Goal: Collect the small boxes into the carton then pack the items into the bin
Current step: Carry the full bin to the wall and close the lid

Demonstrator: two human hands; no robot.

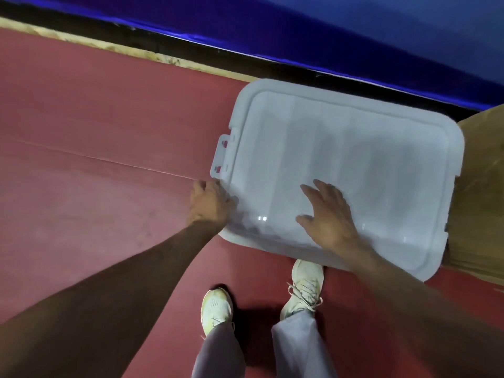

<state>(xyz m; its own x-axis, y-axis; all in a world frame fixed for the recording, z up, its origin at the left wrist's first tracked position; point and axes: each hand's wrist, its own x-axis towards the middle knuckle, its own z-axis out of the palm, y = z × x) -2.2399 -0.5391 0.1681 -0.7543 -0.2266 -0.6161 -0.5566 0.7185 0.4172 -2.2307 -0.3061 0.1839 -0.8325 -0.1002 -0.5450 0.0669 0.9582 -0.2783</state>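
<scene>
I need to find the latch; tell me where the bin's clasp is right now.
In the head view, the clasp sits on the left edge of the bin lid, just above the left hand gripping the lid's near-left corner, over the red floor.

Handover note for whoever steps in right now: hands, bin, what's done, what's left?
Left hand: gripping the near-left corner of the bin lid.
Right hand: flat on the lid, fingers spread.
Bin: on the red floor, lid on, side latch sticking out. Brown carton beside it on the right.
Done: lid placed. Contents not visible.
Left: probably press the lid down and close the latch.
</scene>
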